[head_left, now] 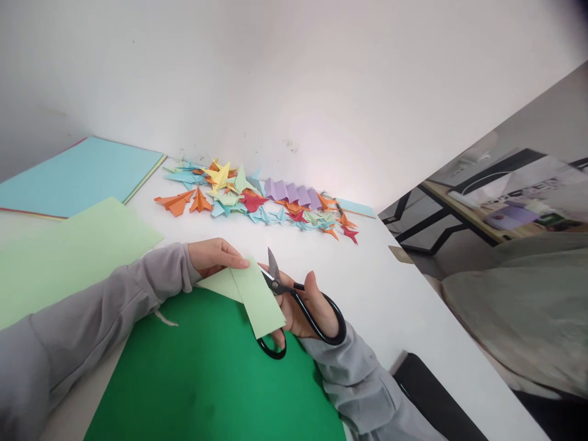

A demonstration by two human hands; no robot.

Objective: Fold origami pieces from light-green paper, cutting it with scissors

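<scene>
Between the fingers and thumb of my left hand [218, 256] is a folded piece of pale green paper [258, 300], with one strip hanging down and a pointed flap spreading left. My right hand [305, 309] has its fingers through the black loops of a pair of scissors [275, 285]. The blades stand apart, pointing up, close to the right edge of the paper. Whether they touch it I cannot tell. Beneath both hands lies a dark green sheet [206, 373] on the white table [386, 294].
Several small folded paper shapes [260, 202] in many colours lie along the wall. On the left are a large light green sheet [78, 251] and a stack of paper with blue on top [87, 174]. A black object [427, 392] lies near my right forearm.
</scene>
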